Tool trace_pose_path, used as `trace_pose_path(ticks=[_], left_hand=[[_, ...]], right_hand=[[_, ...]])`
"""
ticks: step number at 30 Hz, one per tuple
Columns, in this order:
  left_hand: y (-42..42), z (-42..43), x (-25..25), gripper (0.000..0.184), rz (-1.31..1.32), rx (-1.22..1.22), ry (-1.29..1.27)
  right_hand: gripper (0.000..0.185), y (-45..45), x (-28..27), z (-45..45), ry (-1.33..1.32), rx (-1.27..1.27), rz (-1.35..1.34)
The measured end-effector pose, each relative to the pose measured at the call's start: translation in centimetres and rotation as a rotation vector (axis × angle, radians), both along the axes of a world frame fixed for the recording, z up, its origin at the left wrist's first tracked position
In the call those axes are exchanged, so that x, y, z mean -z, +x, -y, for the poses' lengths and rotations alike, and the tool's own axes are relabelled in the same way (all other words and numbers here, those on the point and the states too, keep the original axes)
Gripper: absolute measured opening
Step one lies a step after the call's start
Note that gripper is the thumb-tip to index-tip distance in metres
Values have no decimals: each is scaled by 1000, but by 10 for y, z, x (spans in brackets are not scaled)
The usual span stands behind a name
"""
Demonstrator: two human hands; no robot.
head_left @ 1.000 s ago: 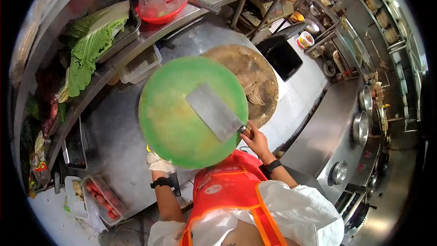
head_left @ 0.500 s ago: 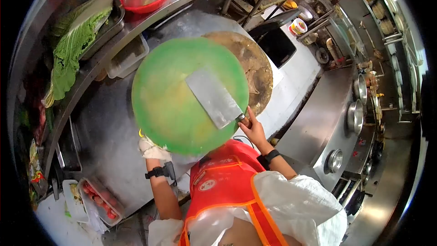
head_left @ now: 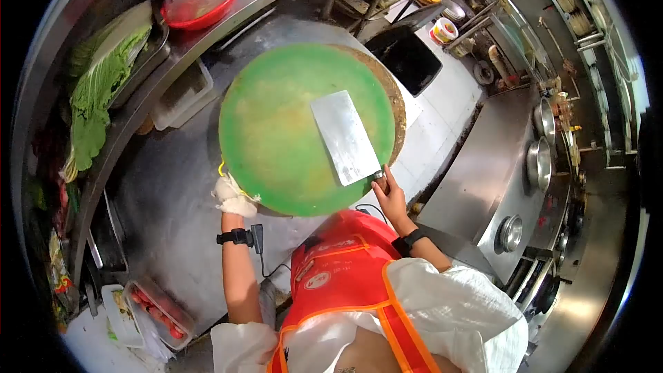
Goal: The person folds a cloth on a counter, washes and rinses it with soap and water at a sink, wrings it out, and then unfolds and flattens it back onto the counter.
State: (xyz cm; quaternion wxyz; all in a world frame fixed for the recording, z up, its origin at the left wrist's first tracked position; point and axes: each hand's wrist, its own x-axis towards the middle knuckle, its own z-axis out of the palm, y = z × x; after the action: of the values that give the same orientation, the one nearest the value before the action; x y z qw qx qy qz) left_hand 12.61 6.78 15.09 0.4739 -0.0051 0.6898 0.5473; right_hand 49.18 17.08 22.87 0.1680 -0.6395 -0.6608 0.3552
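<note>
A large round green cutting board lies over a round wooden chopping block, whose edge shows along the right. My right hand is closed around the dark handle of a cleaver. The broad blade is flat on or just above the board; I cannot tell which. At the board's lower left edge, my left hand is bunched in a white cloth, which hides most of the fingers. A yellow loop sticks up beside the cloth, against the board.
A steel table lies beneath. On the left shelf are a leafy cabbage and a red basket with a plastic bag. A tub of red pieces stands lower left. A dark square opening and steel bowls are rightward.
The green board has shifted right, covering more of the wooden block. The cleaver has moved right with it and turned more upright in view. My left hand stays by the board's edge.
</note>
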Motion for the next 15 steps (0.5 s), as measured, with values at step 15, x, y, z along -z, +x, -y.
trace_pose_path(ticks=[15], left_hand=[[91, -29, 2, 32, -604, 708, 13]], right_hand=[[49, 45, 9, -43, 56, 78, 37]])
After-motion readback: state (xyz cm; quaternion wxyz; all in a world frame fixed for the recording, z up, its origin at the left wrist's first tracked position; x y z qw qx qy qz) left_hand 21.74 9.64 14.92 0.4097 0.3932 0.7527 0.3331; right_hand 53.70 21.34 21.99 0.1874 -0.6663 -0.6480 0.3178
